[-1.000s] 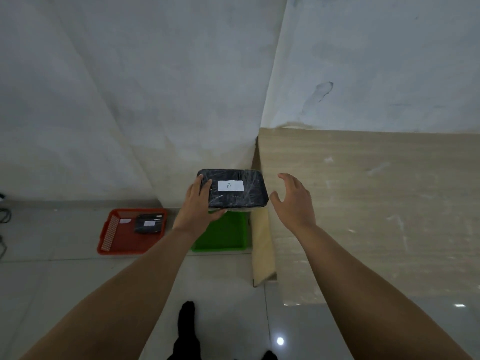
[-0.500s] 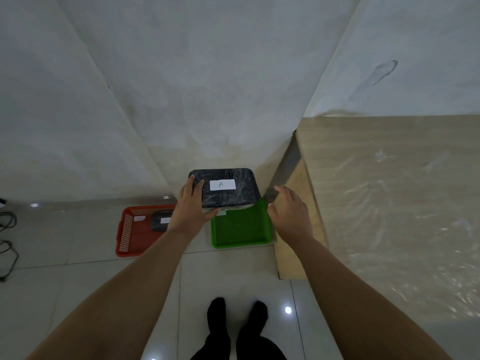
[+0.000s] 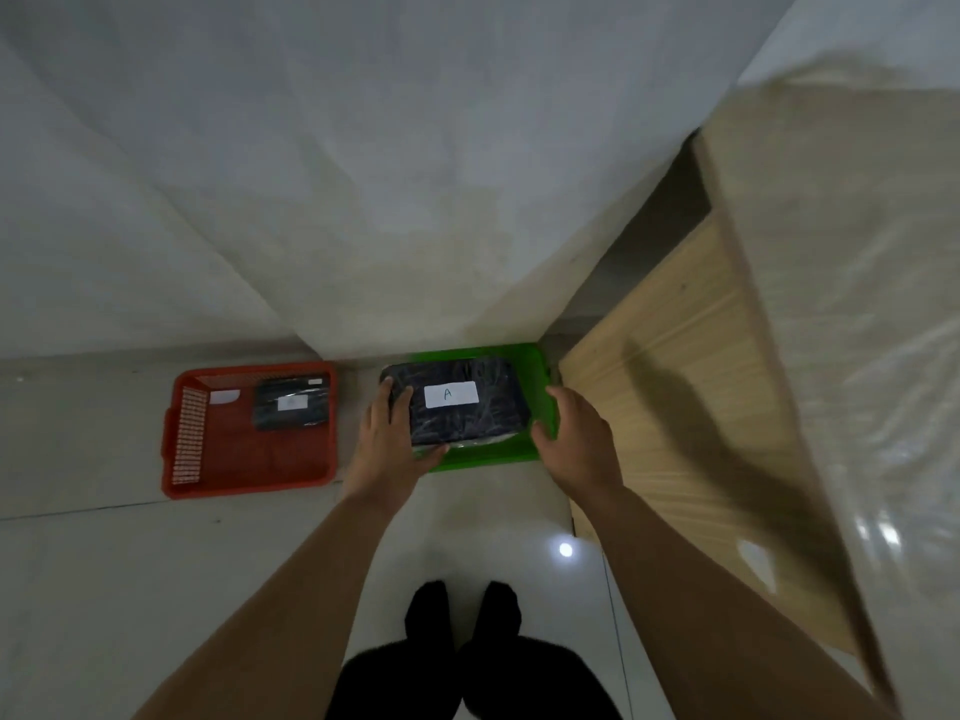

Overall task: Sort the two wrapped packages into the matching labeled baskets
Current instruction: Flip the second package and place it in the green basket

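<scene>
A black wrapped package (image 3: 465, 402) with a white label (image 3: 450, 394) marked "A" sits near the centre of the frame, over the green basket (image 3: 540, 366). Whether it rests on the basket floor or hangs just above it cannot be told. The left hand (image 3: 387, 444) holds the package at its left end, fingers laid over the top edge and thumb tucked under the near lower corner. The right hand (image 3: 576, 439) is just right of the package with fingers spread and loosely curled, gripping nothing; its fingertips lie over the right rim of the green basket, close to the package but apart from it.

Left of the green basket, with a narrow strip of floor between them, stands a red basket (image 3: 192, 439) with slotted walls. A second black wrapped package (image 3: 291, 405) lies inside it toward the upper right corner, with a white label whose letter is too blurred to read. A small white tag (image 3: 224, 396) lies on the basket floor beside that package.

Both baskets rest on a pale tiled floor (image 3: 104, 563) against the foot of a white wall (image 3: 311, 174). At the right of the frame runs a light wooden bench (image 3: 691, 381), its side panel facing the green basket and its top covered in shiny clear film. At the bottom centre, the person's dark legs and feet (image 3: 462, 610) stand on the tiles, with a bright reflected light spot (image 3: 565, 549) just to their right.
</scene>
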`<state>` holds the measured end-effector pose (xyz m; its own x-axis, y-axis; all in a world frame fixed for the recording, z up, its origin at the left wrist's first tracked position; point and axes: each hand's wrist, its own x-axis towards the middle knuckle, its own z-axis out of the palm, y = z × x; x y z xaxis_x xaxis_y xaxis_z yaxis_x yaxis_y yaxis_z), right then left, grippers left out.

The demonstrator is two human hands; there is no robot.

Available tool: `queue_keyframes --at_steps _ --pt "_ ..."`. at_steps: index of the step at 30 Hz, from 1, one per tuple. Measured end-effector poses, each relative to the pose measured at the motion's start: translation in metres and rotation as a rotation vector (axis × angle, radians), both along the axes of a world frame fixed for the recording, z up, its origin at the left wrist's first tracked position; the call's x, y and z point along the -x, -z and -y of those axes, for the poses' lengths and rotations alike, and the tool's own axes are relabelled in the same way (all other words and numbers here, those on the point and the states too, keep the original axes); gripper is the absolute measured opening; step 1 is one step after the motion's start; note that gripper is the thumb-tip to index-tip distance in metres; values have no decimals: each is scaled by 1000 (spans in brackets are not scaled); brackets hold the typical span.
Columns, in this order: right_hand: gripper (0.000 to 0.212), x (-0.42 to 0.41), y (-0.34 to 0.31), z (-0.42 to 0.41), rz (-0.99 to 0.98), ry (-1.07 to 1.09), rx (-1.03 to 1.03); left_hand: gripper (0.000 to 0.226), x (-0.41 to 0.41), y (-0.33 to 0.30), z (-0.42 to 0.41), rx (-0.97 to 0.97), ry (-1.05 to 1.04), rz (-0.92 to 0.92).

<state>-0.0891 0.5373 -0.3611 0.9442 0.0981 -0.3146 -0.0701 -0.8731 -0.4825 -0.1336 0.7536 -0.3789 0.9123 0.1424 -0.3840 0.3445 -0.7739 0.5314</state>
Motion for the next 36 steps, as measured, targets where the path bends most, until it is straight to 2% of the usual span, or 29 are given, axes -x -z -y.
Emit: queue_keyframes --at_steps 8,15,22,36 --pt "54 -45 216 25 -18 -20 80 87 -32 237 41 5 5 16" --pt "63 -94 352 53 -59 -80 169 90 -78 388 70 -53 75 50" --pt "69 -106 403 63 -113 -101 194 86 -98 444 91 13 23 30" --pt "73 -103 407 73 -74 -121 167 88 -147 459 114 96 -50 3"
